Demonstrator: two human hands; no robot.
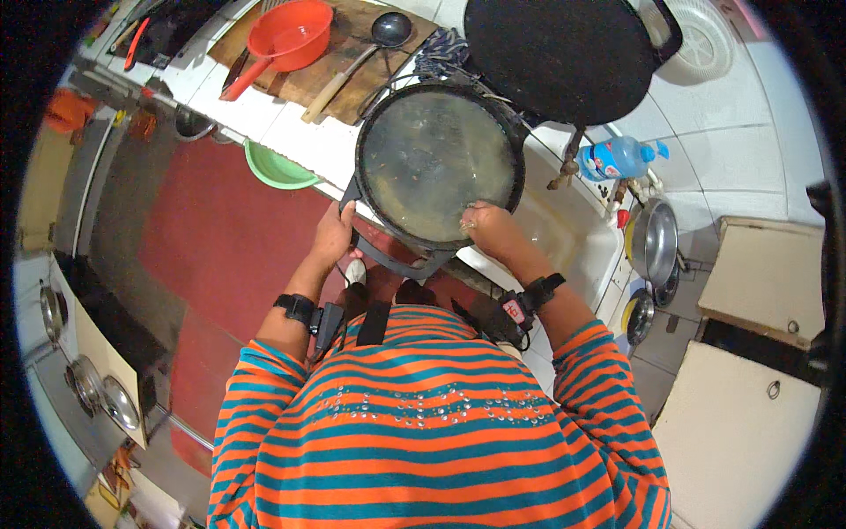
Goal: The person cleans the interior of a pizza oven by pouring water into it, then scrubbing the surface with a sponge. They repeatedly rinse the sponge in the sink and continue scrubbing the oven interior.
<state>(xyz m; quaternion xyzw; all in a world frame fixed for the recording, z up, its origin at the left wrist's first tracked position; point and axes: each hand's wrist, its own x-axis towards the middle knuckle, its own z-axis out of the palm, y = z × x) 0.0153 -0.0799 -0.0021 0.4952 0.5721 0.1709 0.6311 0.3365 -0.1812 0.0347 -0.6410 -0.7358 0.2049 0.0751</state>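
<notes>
A large round black pan (433, 159) holds cloudy greyish water with small bits in it. It lies across the white tiled counter edge and the near end of the sink, before my body. My left hand (334, 231) grips the pan's left side, its thumb up against the black grip there. At the pan's near right rim, my right hand (489, 228) is curled with its fingertips in the water. Whether something small is pinched in those fingers cannot be made out. A black loop handle (413, 264) juts from the pan towards me.
A red dipper (291, 40) and a black ladle (390, 32) lie on a wooden board (357, 82). Another black pan (562, 53) sits behind the white sink (562, 225). Nearby are a blue bottle (615, 159), a metal pot (657, 241) and a green basin (277, 168).
</notes>
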